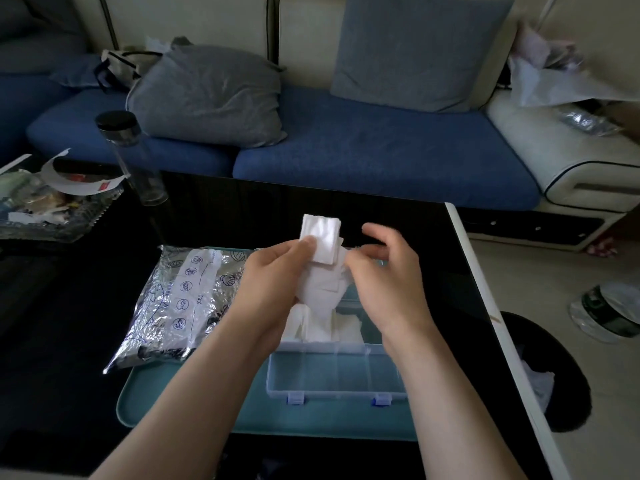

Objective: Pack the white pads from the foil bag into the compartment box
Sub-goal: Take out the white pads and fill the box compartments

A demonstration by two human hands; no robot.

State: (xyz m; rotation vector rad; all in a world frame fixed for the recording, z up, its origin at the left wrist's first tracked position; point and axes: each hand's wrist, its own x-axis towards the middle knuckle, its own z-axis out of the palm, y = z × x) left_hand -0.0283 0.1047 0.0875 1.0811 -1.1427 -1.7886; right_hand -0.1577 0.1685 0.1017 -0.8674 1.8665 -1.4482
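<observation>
Left hand (273,282) grasps a stack of white pads (320,237), held above the compartment box (336,379); more pads lie heaped at the box's far side. Right hand (388,271) is curled against the stack; whether it pinches cannot be told. The box sits on a teal tray (194,407). The foil bag (180,299) lies across the tray's left edge, partly hidden by the left forearm; its label reads "Date". A black-capped clear bottle (130,157) stands on the black table (69,341), with a sofa (363,150) behind.
</observation>
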